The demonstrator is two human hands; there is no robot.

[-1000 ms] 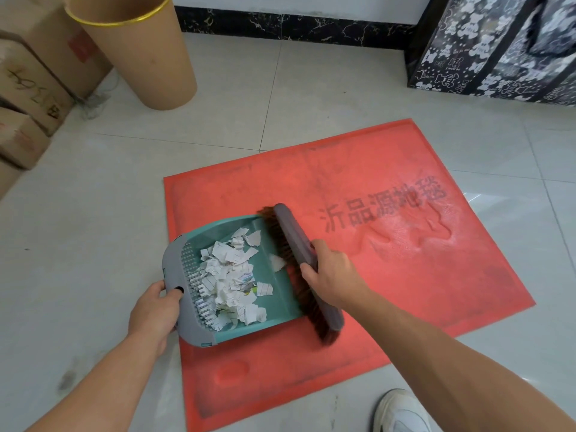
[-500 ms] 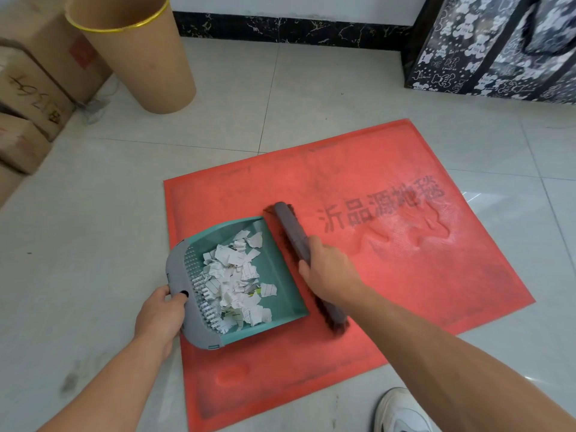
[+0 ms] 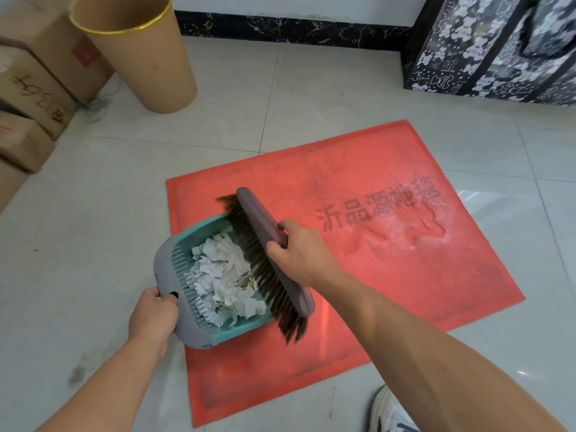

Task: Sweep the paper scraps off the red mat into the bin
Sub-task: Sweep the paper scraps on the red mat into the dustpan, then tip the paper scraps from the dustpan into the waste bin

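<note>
Right hand [image 3: 300,255] gripping brush [image 3: 274,254], bristles now over pan [image 3: 174,275] mouth, lifted from mat [image 3: 374,275]. Left hand [image 3: 154,316] clasping pan handle. Scraps [image 3: 223,275] all panned; bin [image 3: 137,51] emptying remains.

Brush [image 3: 274,260] swung over dustpan [image 3: 174,275] mouth, bristles now on scraps [image 3: 224,275]; scraps bunched toward dustpan's back.

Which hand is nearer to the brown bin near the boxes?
Left. The left hand holds the dustpan on the bin's side of the mat, straight below the brown bin. The right hand, gripping the brush, is further right.
</note>
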